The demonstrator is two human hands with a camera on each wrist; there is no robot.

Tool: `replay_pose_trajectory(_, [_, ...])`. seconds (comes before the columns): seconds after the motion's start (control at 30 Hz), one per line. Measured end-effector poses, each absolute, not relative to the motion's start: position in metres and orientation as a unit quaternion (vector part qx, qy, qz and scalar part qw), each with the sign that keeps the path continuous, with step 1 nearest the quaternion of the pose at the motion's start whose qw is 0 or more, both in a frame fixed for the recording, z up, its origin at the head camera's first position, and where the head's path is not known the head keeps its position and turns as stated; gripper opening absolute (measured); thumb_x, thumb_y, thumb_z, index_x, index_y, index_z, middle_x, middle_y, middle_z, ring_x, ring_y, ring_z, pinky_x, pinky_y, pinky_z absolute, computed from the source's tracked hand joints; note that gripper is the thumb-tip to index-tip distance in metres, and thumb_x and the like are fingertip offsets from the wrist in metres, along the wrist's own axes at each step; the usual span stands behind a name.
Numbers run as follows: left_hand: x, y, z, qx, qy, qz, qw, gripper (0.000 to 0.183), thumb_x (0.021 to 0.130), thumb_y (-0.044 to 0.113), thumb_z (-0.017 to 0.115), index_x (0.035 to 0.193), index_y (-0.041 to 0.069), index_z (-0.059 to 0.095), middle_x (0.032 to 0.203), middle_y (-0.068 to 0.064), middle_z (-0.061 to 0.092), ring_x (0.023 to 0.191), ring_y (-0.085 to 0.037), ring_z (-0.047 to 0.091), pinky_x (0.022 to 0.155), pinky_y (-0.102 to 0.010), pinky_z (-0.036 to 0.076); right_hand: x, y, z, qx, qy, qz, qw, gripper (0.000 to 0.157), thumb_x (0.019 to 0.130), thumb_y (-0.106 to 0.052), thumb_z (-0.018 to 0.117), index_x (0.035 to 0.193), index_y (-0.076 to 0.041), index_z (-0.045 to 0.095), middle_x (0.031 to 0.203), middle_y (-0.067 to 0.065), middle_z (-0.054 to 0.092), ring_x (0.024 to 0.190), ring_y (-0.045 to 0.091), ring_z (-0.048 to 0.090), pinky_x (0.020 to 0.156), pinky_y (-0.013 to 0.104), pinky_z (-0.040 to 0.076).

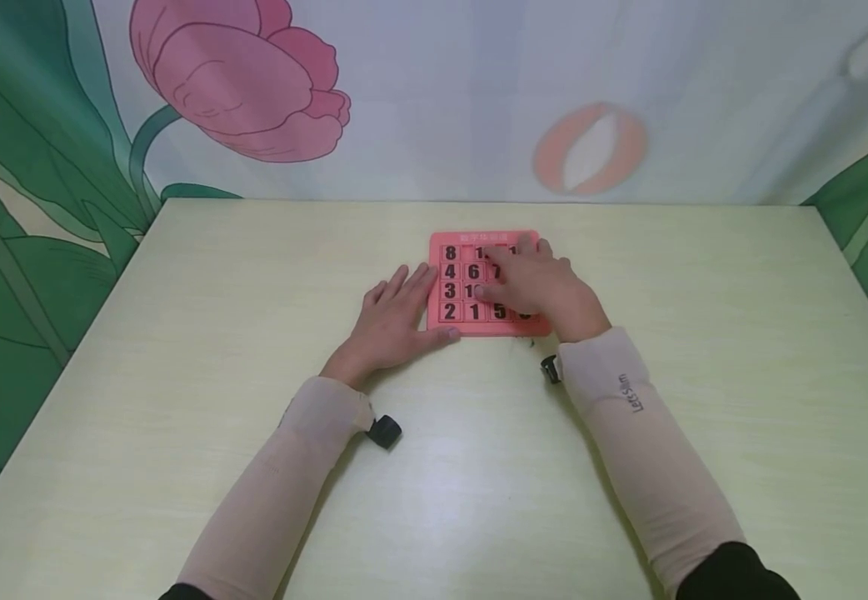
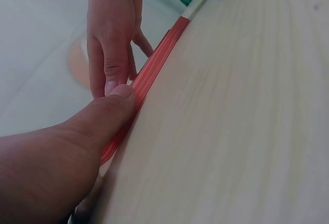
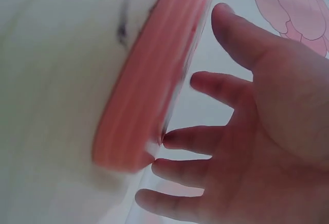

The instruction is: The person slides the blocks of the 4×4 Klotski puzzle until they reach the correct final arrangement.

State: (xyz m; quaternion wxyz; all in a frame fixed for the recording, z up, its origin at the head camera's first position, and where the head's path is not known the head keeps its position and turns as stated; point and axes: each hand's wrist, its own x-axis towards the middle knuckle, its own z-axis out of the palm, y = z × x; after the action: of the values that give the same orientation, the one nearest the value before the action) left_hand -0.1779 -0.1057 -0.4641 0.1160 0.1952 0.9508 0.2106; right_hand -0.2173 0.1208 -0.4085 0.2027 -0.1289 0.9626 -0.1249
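Note:
A pink sliding number puzzle (image 1: 450, 282) with black numerals on square tiles lies flat on the table. My left hand (image 1: 396, 323) rests at its left side, fingers extended along that edge and thumb at the near left corner. In the left wrist view the left thumb (image 2: 105, 113) lies against the puzzle's ridged side (image 2: 163, 54). Over the right part of the puzzle spreads my right hand (image 1: 550, 287), which hides several tiles. The right wrist view shows its fingers (image 3: 195, 138) apart and fairly straight, with fingertips right at the puzzle's top face.
The pale wood-grain table (image 1: 179, 358) ends at a back edge behind the puzzle. Beyond it hangs a light curtain (image 1: 434, 100) printed with a pink flower and green leaves. Dark wrist devices (image 1: 385, 432) sit at both cuffs.

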Motion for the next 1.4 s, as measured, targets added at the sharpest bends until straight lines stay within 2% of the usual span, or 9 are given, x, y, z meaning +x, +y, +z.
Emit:
replay_pose_trajectory(0.13, [-0.1787, -0.1047, -0.4640, 0.196, 0.951, 0.209, 0.117, 0.100, 0.091, 0.072, 0.052, 0.164, 0.018, 0.010, 0.169, 0.001, 0.007, 0.154, -0.023, -0.006, 0.121, -0.047, 0.000, -0.2180, 0.1227, -0.4093, -0.138, 0.960, -0.136, 0.203, 0.073, 0.100, -0.046, 0.059, 0.162, -0.026, 0.027, 0.159, 0.026, 0.020, 0.139, 0.048, 0.021, 0.106, 0.072, 0.025])
replay_pose_trajectory(0.23, [-0.1791, -0.1046, -0.4637, 0.196, 0.951, 0.209, 0.118, 0.100, 0.091, 0.072, 0.053, 0.164, 0.018, 0.010, 0.169, 0.001, 0.007, 0.154, -0.023, -0.006, 0.121, -0.047, -0.001, -0.2182, 0.1227, -0.4099, -0.142, 0.959, -0.134, 0.204, 0.071, 0.100, -0.046, 0.059, 0.161, -0.027, 0.029, 0.159, 0.026, 0.020, 0.139, 0.049, 0.021, 0.106, 0.072, 0.026])
replay_pose_trajectory(0.6, [-0.1802, -0.1052, -0.4649, 0.194, 0.952, 0.206, 0.114, 0.101, 0.091, 0.072, 0.053, 0.164, 0.019, 0.009, 0.169, 0.002, 0.006, 0.154, -0.022, -0.007, 0.121, -0.046, -0.001, -0.2207, 0.1225, -0.4083, -0.139, 0.962, -0.126, 0.200, 0.066, 0.101, -0.040, 0.058, 0.160, -0.022, 0.034, 0.147, 0.021, 0.033, 0.125, 0.040, 0.032, 0.104, 0.067, 0.033])
replay_pose_trajectory(0.8, [-0.1805, -0.1046, -0.4658, 0.194, 0.952, 0.209, 0.115, 0.100, 0.091, 0.072, 0.053, 0.164, 0.019, 0.010, 0.169, 0.002, 0.006, 0.154, -0.022, -0.006, 0.121, -0.046, -0.001, -0.2198, 0.1226, -0.4078, -0.127, 0.960, -0.142, 0.204, 0.066, 0.101, -0.037, 0.058, 0.160, -0.020, 0.034, 0.149, 0.020, 0.033, 0.128, 0.041, 0.032, 0.106, 0.068, 0.030])
replay_pose_trajectory(1.17, [-0.1782, -0.1044, -0.4652, 0.191, 0.951, 0.211, 0.118, 0.100, 0.091, 0.072, 0.053, 0.164, 0.019, 0.009, 0.169, 0.002, 0.006, 0.154, -0.022, -0.006, 0.121, -0.046, -0.001, -0.2181, 0.1212, -0.4090, -0.133, 0.964, -0.118, 0.197, 0.067, 0.101, -0.040, 0.059, 0.160, -0.021, 0.033, 0.151, 0.022, 0.031, 0.128, 0.043, 0.033, 0.105, 0.069, 0.032])
replay_pose_trajectory(1.4, [-0.1791, -0.1046, -0.4655, 0.192, 0.952, 0.210, 0.117, 0.100, 0.091, 0.072, 0.053, 0.164, 0.019, 0.009, 0.169, 0.002, 0.006, 0.154, -0.022, -0.006, 0.121, -0.046, -0.001, -0.2189, 0.1222, -0.4075, -0.122, 0.963, -0.133, 0.198, 0.066, 0.101, -0.041, 0.059, 0.156, -0.013, 0.037, 0.139, 0.019, 0.040, 0.120, 0.039, 0.039, 0.103, 0.065, 0.036])
